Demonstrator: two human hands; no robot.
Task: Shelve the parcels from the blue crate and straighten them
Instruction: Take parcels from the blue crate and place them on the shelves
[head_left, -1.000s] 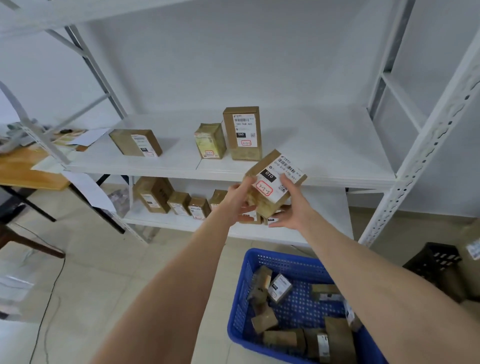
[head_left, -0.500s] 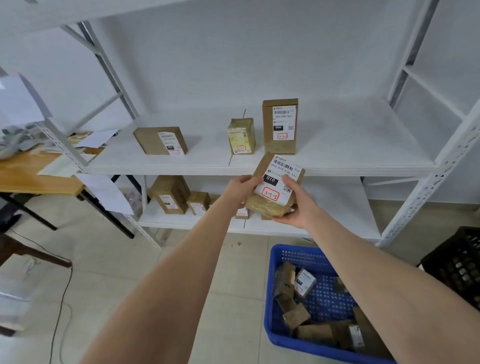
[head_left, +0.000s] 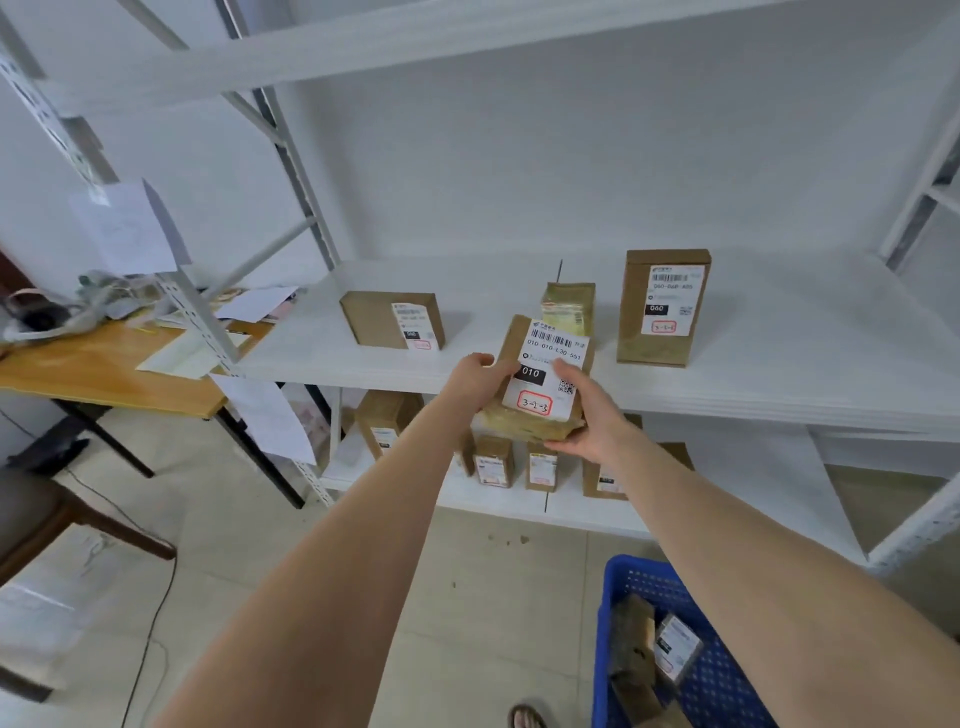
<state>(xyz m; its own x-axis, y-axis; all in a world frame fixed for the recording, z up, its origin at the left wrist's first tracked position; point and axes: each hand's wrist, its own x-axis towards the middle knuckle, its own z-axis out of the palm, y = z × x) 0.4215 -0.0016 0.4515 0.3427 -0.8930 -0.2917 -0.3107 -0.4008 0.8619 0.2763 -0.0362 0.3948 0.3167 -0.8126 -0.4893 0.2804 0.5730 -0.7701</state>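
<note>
shelf (head_left: 779, 384): parcel (head_left: 543, 364) between left grip (head_left: 475, 382), right grip (head_left: 589, 418)

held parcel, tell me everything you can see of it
The held parcel is a brown cardboard box, lower end glossy with tape. Its white label faces the camera: barcode, 010, QR code, red-ringed 3-2-3. It tilts before the shelf. The left hand grips its left side; the right hand cups its bottom, thumb on the label.
</note>
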